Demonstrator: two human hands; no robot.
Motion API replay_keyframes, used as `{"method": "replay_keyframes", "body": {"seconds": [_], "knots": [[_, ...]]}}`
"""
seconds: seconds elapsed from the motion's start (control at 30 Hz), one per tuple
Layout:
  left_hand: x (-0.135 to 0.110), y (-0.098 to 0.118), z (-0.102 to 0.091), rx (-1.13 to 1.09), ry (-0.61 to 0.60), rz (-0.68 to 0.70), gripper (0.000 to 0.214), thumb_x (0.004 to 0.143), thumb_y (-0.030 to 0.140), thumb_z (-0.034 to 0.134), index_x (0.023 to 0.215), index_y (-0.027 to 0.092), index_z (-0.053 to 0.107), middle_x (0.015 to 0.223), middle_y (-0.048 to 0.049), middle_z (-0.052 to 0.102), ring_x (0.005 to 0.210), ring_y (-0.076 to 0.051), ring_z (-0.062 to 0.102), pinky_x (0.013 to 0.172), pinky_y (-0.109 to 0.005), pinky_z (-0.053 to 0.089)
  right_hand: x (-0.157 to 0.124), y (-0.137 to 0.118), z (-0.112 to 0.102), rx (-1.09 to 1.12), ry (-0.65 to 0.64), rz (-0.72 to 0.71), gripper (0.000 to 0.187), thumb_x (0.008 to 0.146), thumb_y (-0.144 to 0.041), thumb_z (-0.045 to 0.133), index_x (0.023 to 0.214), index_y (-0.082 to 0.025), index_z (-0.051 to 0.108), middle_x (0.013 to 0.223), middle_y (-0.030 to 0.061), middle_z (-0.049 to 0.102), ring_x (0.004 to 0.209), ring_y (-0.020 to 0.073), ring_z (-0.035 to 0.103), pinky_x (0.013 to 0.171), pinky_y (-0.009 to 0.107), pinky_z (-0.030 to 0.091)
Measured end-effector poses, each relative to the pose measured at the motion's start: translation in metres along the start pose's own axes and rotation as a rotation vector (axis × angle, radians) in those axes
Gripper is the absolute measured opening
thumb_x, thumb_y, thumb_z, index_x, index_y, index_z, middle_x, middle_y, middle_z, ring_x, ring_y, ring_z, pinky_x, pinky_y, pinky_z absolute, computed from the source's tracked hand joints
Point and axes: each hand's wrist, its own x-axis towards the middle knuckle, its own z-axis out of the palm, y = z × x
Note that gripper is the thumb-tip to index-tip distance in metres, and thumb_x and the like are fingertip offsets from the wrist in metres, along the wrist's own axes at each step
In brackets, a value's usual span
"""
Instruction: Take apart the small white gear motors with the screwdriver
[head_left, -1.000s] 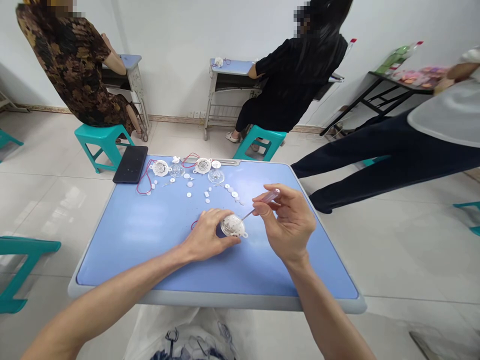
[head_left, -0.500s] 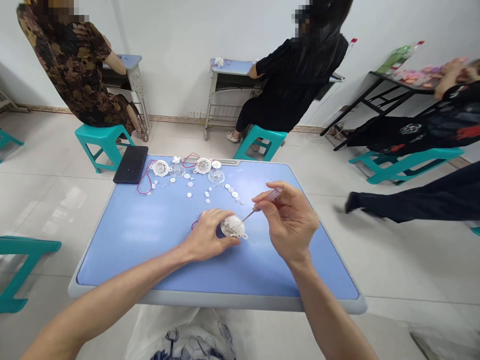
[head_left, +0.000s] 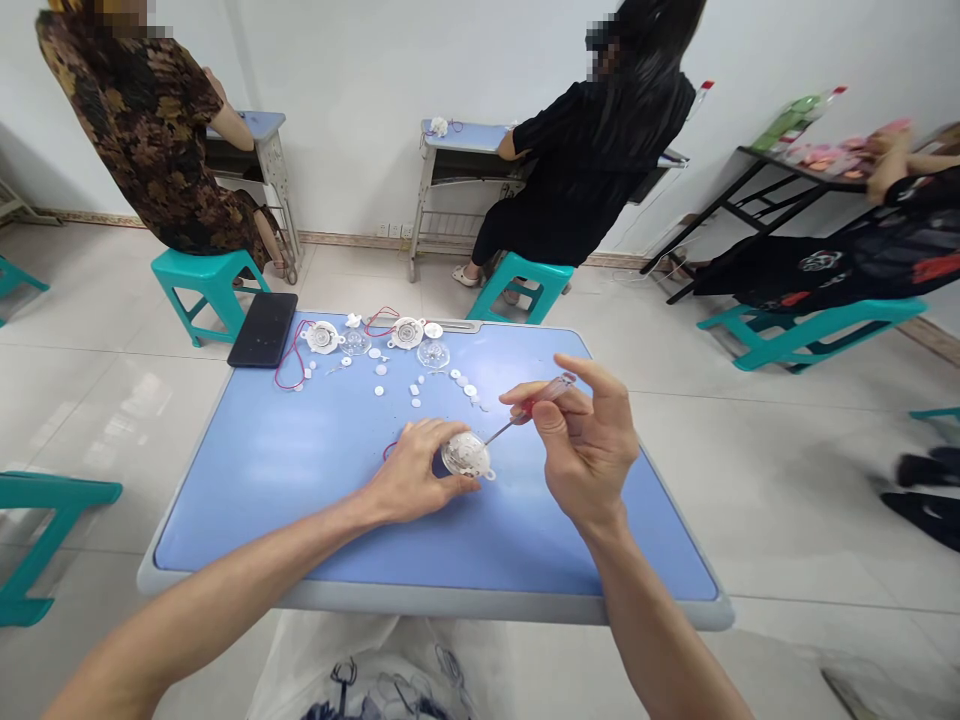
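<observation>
My left hand (head_left: 411, 470) grips a small round white plastic housing (head_left: 466, 454) and holds it down on the blue table (head_left: 300, 470). My right hand (head_left: 585, 440) pinches a small screwdriver (head_left: 534, 402) with a clear handle; its metal tip points down-left at the housing's edge. A red wire shows just behind my left hand.
At the table's far edge lie two more round housings (head_left: 406, 331) with red wires, clear domes and several small white parts (head_left: 414, 388). A black phone (head_left: 262, 328) rests at the far left corner. Two people sit at desks beyond; teal stools (head_left: 210, 280) stand around.
My right hand has turned slightly on the screwdriver, fingers lifting. A person walking past on the right has left the middle of the view. My left hand has stayed put.
</observation>
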Motion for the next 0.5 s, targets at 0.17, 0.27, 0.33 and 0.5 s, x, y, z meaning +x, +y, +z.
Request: {"method": "replay_keyframes", "body": {"seconds": [0.17, 0.27, 0.33, 0.5], "knots": [[-0.0004, -0.0004, 0.0001, 0.007, -0.002, -0.004, 0.052, 0.075, 0.034, 0.079, 0.122, 0.023, 0.06, 0.119, -0.006, 0.066, 0.114, -0.027, 0.059, 0.104, -0.045, 0.039, -0.0001, 0.0014, 0.0014, 0.008, -0.041, 0.014, 0.03, 0.095, -0.019, 0.055, 0.123, -0.029, 0.056, 0.089, 0.0007, 0.069, 0.077, 0.0153, 0.065, 0.064, 0.031, 0.054], [-0.0003, -0.0009, 0.0002, 0.013, -0.002, 0.001, 0.051, 0.076, 0.034, 0.078, 0.123, 0.023, 0.06, 0.119, -0.0061, 0.066, 0.113, -0.027, 0.059, 0.103, -0.044, 0.04, 0.0011, 0.0041, 0.0038, -0.019, 0.014, -0.021, 0.027, 0.089, -0.022, 0.064, 0.115, -0.029, 0.058, 0.087, -0.0006, 0.062, 0.073, 0.014, 0.06, 0.065, 0.031, 0.054], [-0.0001, -0.001, 0.0002, 0.013, -0.004, 0.008, 0.051, 0.076, 0.034, 0.078, 0.123, 0.023, 0.06, 0.12, -0.0061, 0.066, 0.114, -0.027, 0.058, 0.103, -0.044, 0.039, 0.0026, 0.005, 0.0046, -0.038, 0.056, -0.024, 0.026, 0.086, -0.021, 0.069, 0.109, -0.029, 0.061, 0.083, -0.0018, 0.057, 0.071, 0.0134, 0.057, 0.063, 0.03, 0.052], [0.0, -0.0013, 0.0, 0.011, -0.01, 0.009, 0.051, 0.076, 0.034, 0.079, 0.123, 0.022, 0.06, 0.121, -0.0058, 0.065, 0.116, -0.027, 0.058, 0.104, -0.044, 0.038, 0.0055, 0.0022, 0.0039, -0.044, 0.091, -0.024, 0.03, 0.084, -0.018, 0.071, 0.11, -0.03, 0.066, 0.081, -0.0022, 0.057, 0.072, 0.0132, 0.058, 0.064, 0.03, 0.054]]}}
